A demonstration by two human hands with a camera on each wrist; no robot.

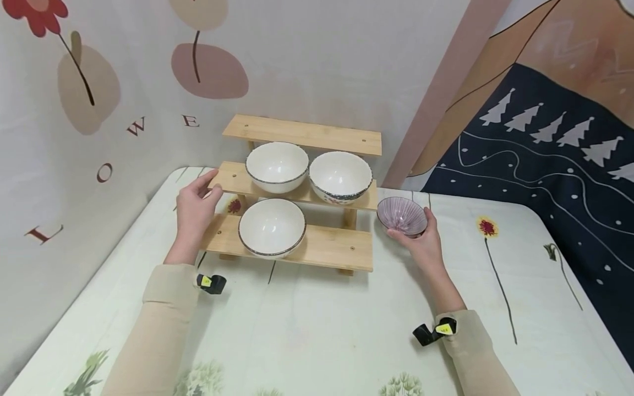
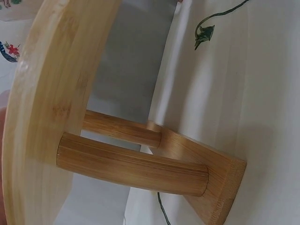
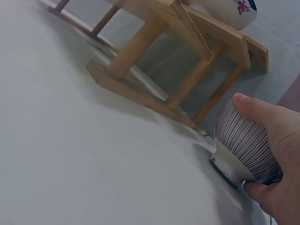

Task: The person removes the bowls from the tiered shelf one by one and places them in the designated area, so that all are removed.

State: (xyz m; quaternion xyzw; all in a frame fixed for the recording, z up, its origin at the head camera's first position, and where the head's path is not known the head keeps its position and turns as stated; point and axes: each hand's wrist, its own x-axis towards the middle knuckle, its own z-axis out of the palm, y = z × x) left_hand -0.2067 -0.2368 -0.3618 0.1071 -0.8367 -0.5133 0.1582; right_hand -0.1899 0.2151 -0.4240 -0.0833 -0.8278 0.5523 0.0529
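My left hand [image 1: 195,209] holds the left end of the middle board of a three-tier wooden shelf [image 1: 337,250], thumb on the near side. In the left wrist view, the shelf's board [image 2: 61,84] and round posts fill much of the picture. My right hand [image 1: 426,242] grips a small purple-striped bowl [image 1: 402,214] to the right of the shelf, thumb and fingers around its side. The right wrist view has this striped bowl [image 3: 243,140] tilted, its pale foot close over the cloth. Two white bowls stand on the middle board; another white bowl [image 1: 272,226] is on the lowest.
The top board [image 1: 307,135] stands against a printed fabric backdrop [image 1: 317,66]. A pale flowered tablecloth [image 1: 307,330] covers the table. At the right hangs a dark cloth [image 1: 535,165] with white trees. Each wrist wears a small black camera [image 1: 213,284].
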